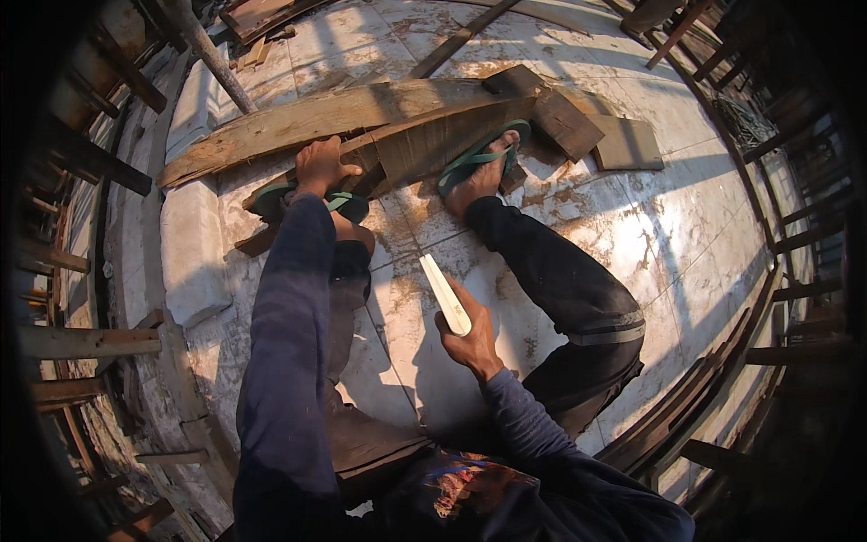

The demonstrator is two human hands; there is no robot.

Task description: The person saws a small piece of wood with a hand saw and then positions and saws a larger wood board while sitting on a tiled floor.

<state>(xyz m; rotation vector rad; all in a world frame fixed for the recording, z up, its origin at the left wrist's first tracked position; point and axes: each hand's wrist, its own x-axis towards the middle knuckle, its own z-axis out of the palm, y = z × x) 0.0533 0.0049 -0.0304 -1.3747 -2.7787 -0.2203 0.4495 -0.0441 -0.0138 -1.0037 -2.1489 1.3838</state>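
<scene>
My left hand (321,170) grips the top edge of a rough wooden board (424,137) just above my left foot, which is in a green sandal (271,204). A second long plank (253,135) lies behind that board. Low in the middle, my right hand (470,339) is closed round a long, narrow cream-coloured tool (444,291), its far end pointing up and left; I cannot make out what it is. My right foot, in another green sandal (468,163), rests against the board.
Short boards (632,143) lie right of the planks on the dusty tiled floor (677,217). A white block (194,253) sits at the left, a leaning pole (217,63) behind it. Long timbers (677,397) lie at lower right. Wooden props line both sides.
</scene>
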